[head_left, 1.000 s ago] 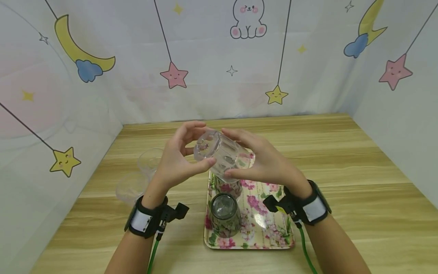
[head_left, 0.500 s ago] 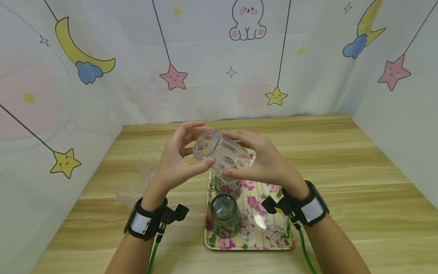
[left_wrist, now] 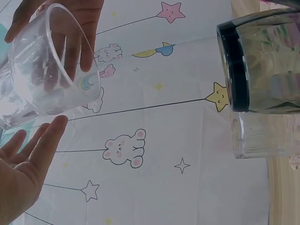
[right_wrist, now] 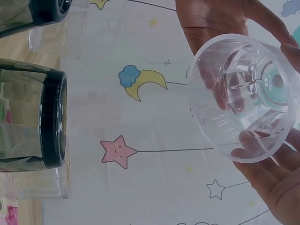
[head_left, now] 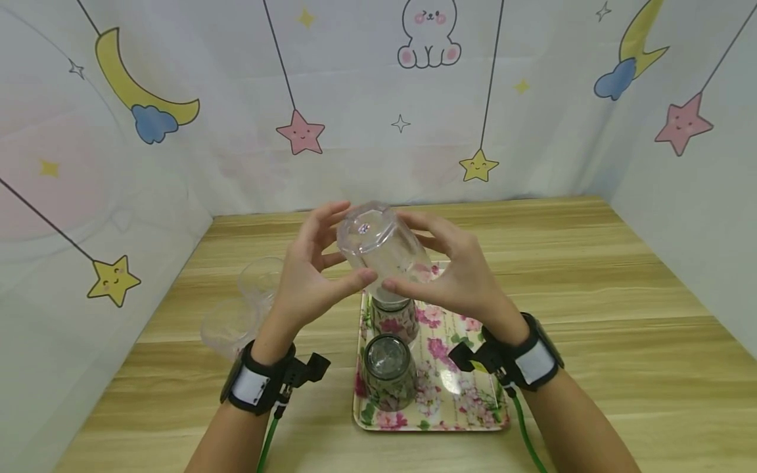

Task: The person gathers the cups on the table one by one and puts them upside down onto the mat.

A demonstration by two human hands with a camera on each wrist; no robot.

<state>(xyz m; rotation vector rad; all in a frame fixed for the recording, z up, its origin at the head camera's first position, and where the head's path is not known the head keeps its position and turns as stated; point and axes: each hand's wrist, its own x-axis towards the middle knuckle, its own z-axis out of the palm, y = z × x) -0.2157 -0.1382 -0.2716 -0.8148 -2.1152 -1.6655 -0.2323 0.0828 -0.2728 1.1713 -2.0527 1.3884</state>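
Note:
A clear plastic cup (head_left: 390,253) hangs mouth down and tilted above the tray's far left part, its printed base toward me. My left hand (head_left: 313,276) holds it from the left, thumb in front and fingers behind. From the right, my right hand (head_left: 458,266) grips its side the same way. In the right wrist view the clear cup (right_wrist: 211,61) shows its open mouth. Below it, a dark grey glass (head_left: 389,374) stands upside down on the flowered tray (head_left: 452,420). Another dark glass (head_left: 395,322) behind is partly hidden by the held cup.
Two clear cups (head_left: 227,325) stand on the wooden table (head_left: 621,295) at the left, partly behind my left forearm. Further clear cups (left_wrist: 255,140) show low behind a dark glass in the left wrist view. A printed cloth backdrop (head_left: 367,164) encloses the table.
The held cup has turned between my hands and stands steeper, its base higher and more toward me. My right hand has shifted slightly with it. The glasses and tray stay put.

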